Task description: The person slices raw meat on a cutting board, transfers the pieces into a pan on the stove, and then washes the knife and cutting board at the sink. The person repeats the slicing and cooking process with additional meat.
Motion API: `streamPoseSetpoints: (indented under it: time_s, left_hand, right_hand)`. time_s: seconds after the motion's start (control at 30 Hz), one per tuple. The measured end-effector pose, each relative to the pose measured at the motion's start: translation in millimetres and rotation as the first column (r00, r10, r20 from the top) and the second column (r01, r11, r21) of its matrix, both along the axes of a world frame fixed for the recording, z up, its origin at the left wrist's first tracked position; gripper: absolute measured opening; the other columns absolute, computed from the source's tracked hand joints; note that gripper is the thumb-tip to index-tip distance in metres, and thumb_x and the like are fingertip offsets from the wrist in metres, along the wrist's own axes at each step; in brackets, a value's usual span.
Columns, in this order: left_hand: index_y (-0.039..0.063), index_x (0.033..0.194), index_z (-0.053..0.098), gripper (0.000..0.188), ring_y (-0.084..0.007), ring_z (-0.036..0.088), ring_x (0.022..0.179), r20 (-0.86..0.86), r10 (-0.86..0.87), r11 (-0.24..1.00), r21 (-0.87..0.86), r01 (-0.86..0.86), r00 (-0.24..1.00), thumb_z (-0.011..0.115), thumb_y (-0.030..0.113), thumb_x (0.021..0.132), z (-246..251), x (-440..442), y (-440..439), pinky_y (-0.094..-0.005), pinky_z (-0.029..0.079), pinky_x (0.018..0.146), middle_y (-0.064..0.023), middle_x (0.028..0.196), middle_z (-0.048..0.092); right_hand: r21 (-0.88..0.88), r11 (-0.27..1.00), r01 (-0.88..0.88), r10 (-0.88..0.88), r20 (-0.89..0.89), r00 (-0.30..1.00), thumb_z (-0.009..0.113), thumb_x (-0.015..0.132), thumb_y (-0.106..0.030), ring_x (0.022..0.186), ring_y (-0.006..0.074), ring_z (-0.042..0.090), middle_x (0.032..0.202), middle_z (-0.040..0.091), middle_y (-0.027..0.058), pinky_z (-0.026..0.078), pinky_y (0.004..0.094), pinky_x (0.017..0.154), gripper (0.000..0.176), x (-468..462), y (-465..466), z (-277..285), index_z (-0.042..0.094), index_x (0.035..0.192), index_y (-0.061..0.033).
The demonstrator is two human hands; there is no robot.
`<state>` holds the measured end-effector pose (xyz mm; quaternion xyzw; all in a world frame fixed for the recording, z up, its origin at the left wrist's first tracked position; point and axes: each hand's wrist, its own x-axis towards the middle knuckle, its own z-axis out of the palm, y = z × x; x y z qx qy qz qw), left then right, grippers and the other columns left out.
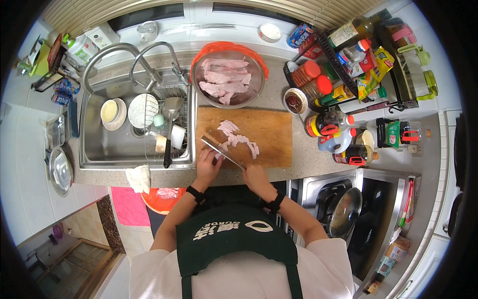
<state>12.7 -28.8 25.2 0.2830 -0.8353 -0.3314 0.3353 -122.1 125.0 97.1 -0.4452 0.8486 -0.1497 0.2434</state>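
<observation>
My right hand [255, 178] grips the handle of a kitchen knife [223, 152], its blade slanting up and left over a wooden cutting board [276, 130]. Left of the blade, my left hand [208, 164] presses its fingertips on a small piece of pale raw meat [217, 155] at the board's near left edge. Most of that piece is hidden by the fingers and blade. Cut strips of the same meat [242, 141] lie to the right of the knife, with another small heap [227, 127] behind them. Beyond the board, a steel bowl [257, 84] holds several larger raw meat pieces [226, 76].
At left is a steel sink [112, 149] with dishes and a wire rack holding a spatula [170, 130]. A cloth [138, 178] hangs over the counter edge. Sauce bottles [328, 123] and a spice rack [336, 67] crowd the right, near a small bowl of dark sauce [295, 101].
</observation>
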Motion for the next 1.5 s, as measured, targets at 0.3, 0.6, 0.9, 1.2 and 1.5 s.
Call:
streamPoseSetpoints:
  time_s: [0.3,0.6,0.9,1.2,1.5]
  left_hand:
    - [0.003,0.097,0.068,0.025,-0.0345,0.062,0.094,0.009,-0.032,0.996,0.079,0.031,0.999,0.079,0.009,0.075,-5,0,-2,-0.0413,0.051,0.081,-0.0141,0.101,0.066]
    - [0.004,0.093,0.068,0.024,-0.0336,0.061,0.094,-0.006,0.044,0.997,0.064,-0.044,0.999,0.08,0.011,0.074,-10,-3,-2,-0.0407,0.05,0.082,-0.0126,0.099,0.065]
    - [0.005,0.09,0.069,0.019,-0.0299,0.062,0.089,-0.008,0.018,1.0,0.017,-0.018,1.0,0.08,0.011,0.075,-6,0,-2,-0.0381,0.051,0.075,-0.01,0.094,0.065]
    - [0.004,0.089,0.07,0.019,-0.0306,0.062,0.083,-0.051,0.048,0.999,0.018,-0.047,0.998,0.08,0.012,0.075,-11,-3,-3,-0.0387,0.051,0.074,-0.0098,0.094,0.066]
    - [0.003,0.094,0.068,0.024,-0.0322,0.061,0.088,-0.044,0.044,0.998,0.055,-0.042,0.998,0.08,0.014,0.076,-5,-3,-3,-0.0397,0.05,0.077,-0.0116,0.098,0.065]
  right_hand:
    - [0.115,0.991,-0.076,0.067,0.079,0.995,0.064,0.09,-0.029,0.079,0.0448,0.067,0.081,0.067,0.0291,0.054,0.05,0.07,0.038,-23,-62,-12,0.069,0.081,0.0077]
    - [0.015,0.998,-0.066,0.066,-0.006,0.998,0.064,0.091,-0.033,0.073,0.0463,0.065,0.077,0.065,0.0289,0.053,0.0515,0.068,0.04,-39,-22,-25,0.07,0.081,0.0059]
    - [0.027,0.998,-0.059,0.059,-0.011,0.998,0.062,0.092,-0.034,0.062,0.0464,0.062,0.065,0.061,0.0277,0.051,0.052,0.06,0.047,-17,3,-6,0.067,0.068,0.005]
    - [0.026,0.987,-0.16,0.16,0.013,0.987,0.059,0.086,-0.018,0.074,0.0456,0.067,0.077,0.065,0.0298,0.054,0.0512,0.065,0.026,-15,-66,-23,0.067,0.074,0.0044]
    - [0.149,0.989,-0.025,0.012,0.085,0.996,0.066,0.089,-0.036,0.076,0.0458,0.066,0.077,0.065,0.0302,0.053,0.0513,0.069,0.042,-45,-11,-19,0.07,0.085,0.0059]
